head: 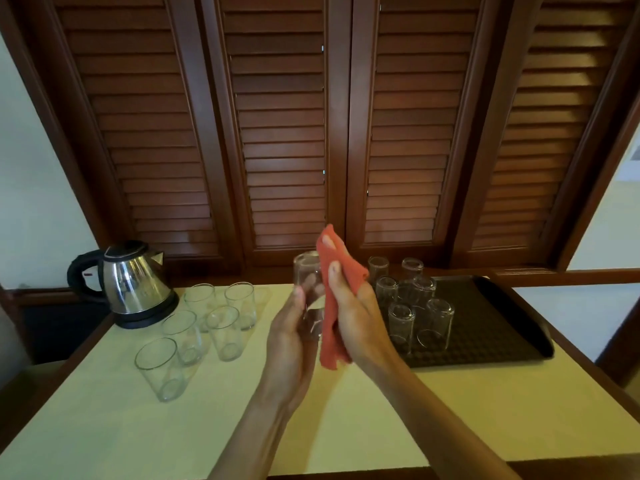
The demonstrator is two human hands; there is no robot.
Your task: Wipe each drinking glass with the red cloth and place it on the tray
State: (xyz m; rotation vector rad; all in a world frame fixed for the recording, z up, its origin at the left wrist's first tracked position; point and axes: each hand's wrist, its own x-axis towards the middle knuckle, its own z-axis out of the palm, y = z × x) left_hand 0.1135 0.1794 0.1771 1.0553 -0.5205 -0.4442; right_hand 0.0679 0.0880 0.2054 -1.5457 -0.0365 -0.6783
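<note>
The left hand (294,327) grips a clear drinking glass (309,289) upright, base up; the right hand (353,306) clasps a red cloth (334,271) against it.

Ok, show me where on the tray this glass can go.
Free: the tray's right half, from the upturned glasses to its right rim, and its near edge. Crowded: the tray's left side. The left hand holds the glass; the right hand holds the red cloth.

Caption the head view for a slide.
Left hand holds a glass; right hand wipes it with the red cloth.
</note>
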